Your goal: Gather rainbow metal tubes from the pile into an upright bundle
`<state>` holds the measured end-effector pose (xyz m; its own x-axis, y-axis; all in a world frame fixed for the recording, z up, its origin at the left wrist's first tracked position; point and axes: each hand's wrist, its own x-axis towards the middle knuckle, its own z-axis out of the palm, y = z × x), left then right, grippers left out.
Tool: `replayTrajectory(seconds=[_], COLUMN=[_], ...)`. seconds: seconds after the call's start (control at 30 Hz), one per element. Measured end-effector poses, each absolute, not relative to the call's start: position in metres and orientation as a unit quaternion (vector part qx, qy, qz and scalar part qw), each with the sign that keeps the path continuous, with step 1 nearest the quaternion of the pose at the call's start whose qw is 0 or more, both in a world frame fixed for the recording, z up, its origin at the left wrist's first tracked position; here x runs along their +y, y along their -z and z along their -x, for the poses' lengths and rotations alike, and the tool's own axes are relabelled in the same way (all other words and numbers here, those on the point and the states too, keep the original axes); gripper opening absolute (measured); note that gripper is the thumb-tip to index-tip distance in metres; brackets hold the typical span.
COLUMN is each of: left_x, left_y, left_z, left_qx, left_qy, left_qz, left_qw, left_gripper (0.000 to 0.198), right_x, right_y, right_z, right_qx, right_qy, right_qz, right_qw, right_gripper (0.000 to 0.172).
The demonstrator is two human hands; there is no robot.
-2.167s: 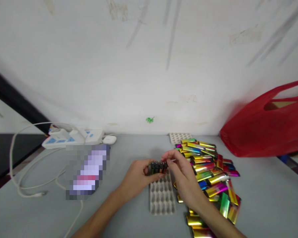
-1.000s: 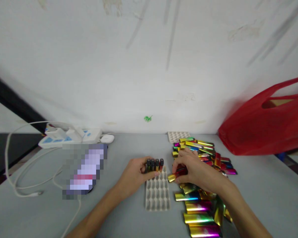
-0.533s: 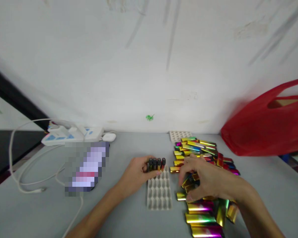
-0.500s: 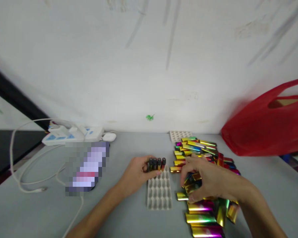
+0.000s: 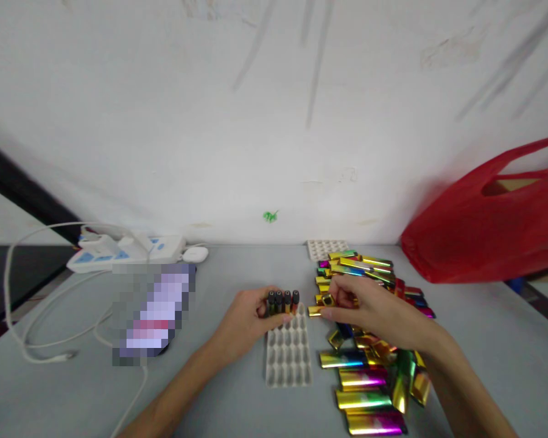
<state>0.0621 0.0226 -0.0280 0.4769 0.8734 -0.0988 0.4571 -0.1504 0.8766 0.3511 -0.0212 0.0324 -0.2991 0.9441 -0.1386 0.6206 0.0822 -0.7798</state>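
Left hand: the left hand (image 5: 246,321) grips a row of four black-capped cases (image 5: 287,299), thumb along the near side and fingers curled round the left end.
Four in the row: they stand upright, side by side, caps up, at the far end of the cell tray; whether their lower ends sit in its cells cannot be told.
Cell tray: the pale cell tray (image 5: 288,353) lies flat on the grey table (image 5: 237,404), its rows of hollows bare in front of the left thumb.
Right hand: the right hand (image 5: 369,307) pinches a gold-ended case (image 5: 328,300) between thumb and bent fingers, the end turned toward the viewer; the rest of it is hidden.
Metallic pile: under and around that hand spreads a pile of metallic cases (image 5: 365,399) in gold, green, magenta, red and blue, some overlapping, the nearest ones roughly parallel.
Behind the pile: a second tray (image 5: 327,249) lies near the white wall (image 5: 237,152).
Right side: a red bag (image 5: 475,231) leans by the wall.
Left side: a pixelated phone (image 5: 158,316) lies near a white power strip (image 5: 171,249) and a looped white cable (image 5: 10,267).
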Motion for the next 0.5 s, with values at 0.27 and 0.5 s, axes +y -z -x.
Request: replayTrajectory(seconds=[0.27,0.5], left_x=[0.023,0.022], left_y=[0.031,0.030], left_z=[-0.062,-0.062], left_qx=[0.457,0.447], left_qy=[-0.228,-0.238], left_qz=[-0.725,-0.730], left_qw=[0.461,0.459], left_gripper=[0.040,0.033], right_x=[-0.008,-0.010], right_y=[-0.021,-0.017], right_z=[-0.326,-0.308], right_qx=[-0.468,-0.310], right_qy=[-0.540,-0.692], right_qz=[0.497,0.367], right_qw=[0.492,0.539], right_gripper=[0.033,0.039])
